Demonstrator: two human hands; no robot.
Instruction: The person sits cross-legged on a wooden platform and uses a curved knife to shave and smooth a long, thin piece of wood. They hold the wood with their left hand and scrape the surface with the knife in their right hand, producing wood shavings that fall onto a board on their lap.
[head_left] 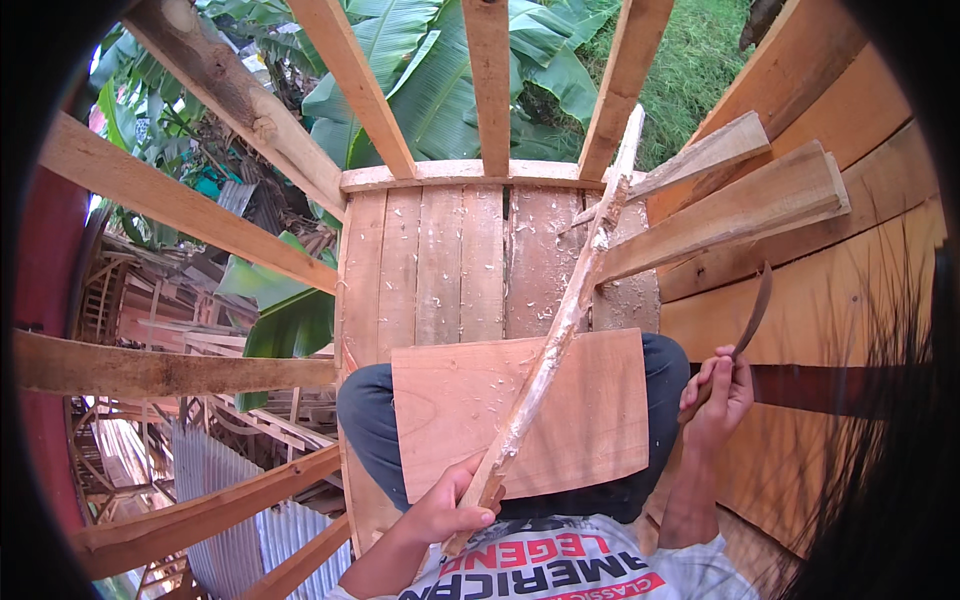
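My left hand (455, 502) is closed round the lower end of a long, rough wooden stick (548, 370). The stick slants up and away to the right, its pale tip out near the railing. Patches of bark and whitish bare wood show along it. Under it, a flat wooden board (450, 400) lies across my lap. Off to the right, my right hand (722, 390) grips a knife with a curved, dark blade (760, 305) pointing upward, apart from the stick. The fingers hide most of the knife's handle.
Wood shavings are scattered over the plank floor (430, 260) ahead. Two cut wooden pieces (740, 205) lean at the right, close to the stick. Wooden railing bars (490, 90) surround the front and left. A plank wall (800, 320) stands close on the right, with banana leaves (400, 80) beyond the railing.
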